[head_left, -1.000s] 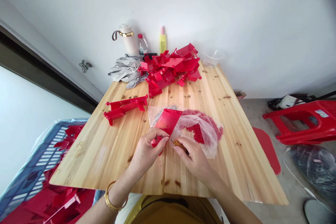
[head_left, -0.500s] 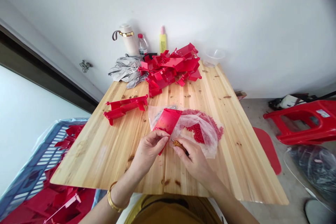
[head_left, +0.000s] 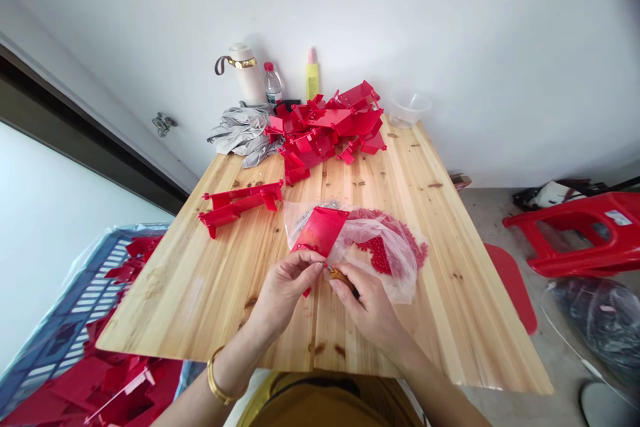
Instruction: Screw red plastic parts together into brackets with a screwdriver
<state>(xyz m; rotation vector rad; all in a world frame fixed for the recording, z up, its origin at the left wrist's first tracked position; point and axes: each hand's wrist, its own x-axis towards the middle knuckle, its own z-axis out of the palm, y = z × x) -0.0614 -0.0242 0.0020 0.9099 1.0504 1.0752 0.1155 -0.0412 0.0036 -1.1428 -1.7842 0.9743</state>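
My left hand is closed, thumb and fingers pinching the near end of a red plastic part. Its flat panel slants up and away over the work table. My right hand is closed around a small tool with an amber-brown handle and a thin metal tip; its exact kind is unclear. That tip points left and meets the left fingertips at the part's edge. The fingers hide the exact contact spot. Just beyond lies a clear plastic bag with small red pieces on and around it.
Two long red parts lie to the left, and a heap of red parts is behind. Farther back are a grey cloth, flask, bottle, yellow tube and clear bowl. A blue basket stands lower left.
The tool's tip has come slightly closer to my left fingertips and the held part's edge. Both hands keep their grip, and the rest looks the same apart from a small camera shift.
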